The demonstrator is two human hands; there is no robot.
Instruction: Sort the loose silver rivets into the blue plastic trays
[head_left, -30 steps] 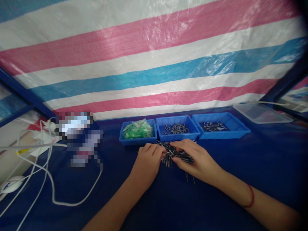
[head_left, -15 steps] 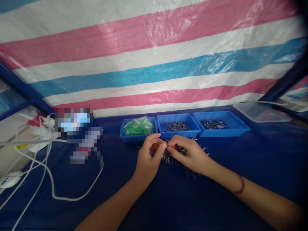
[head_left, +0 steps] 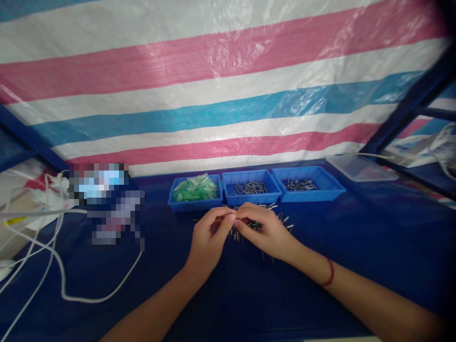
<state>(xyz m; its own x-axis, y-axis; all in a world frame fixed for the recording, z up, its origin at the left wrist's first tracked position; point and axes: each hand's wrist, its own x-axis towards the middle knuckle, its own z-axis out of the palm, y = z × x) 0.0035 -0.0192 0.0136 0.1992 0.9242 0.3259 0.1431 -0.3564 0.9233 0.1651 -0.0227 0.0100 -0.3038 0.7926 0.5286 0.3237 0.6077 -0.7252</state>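
Head view: left hand and right hand meet at the fingertips, each pinched; whether either grips anything cannot be told. Slim metal pieces lie heaped beneath and beside the right hand's fingers. Beyond both hands stand three blue trays; green packets fill the one beyond the left hand.

Under and around your right hand, thin metal pins, silver and dark, lie loose in a jumbled heap on the desk, pointing every way, partly hidden.
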